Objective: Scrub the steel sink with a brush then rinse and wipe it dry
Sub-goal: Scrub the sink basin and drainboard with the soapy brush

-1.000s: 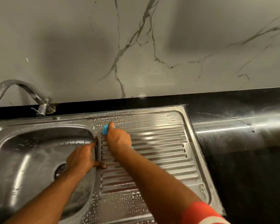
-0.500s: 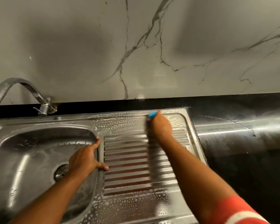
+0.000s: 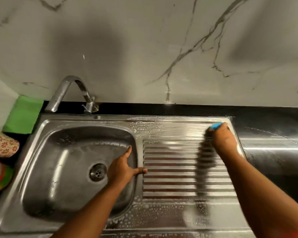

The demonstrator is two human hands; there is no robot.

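At the drainboard's two o'clock corner: the right hand (image 3: 222, 138) curls around a blue brush (image 3: 215, 126).
Handling: the brush is probably light, stiff and soap-slick; grip its body firmly.
Left hand (image 3: 122, 169): fingers straight, holding nothing, braced on the ridge between basin and drainboard.
Arms: both reach from six o'clock, the right stretched farther.
Steel sink (image 3: 170, 126): soapy; rinsing and wiping not yet done.
Tap (image 3: 67, 93): at eleven o'clock.

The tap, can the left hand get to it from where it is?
Probably yes. The left hand rests on the ridge between basin and drainboard of the sink, holding nothing. Only open basin lies between it and the tap at the back, so nothing seems in the way.
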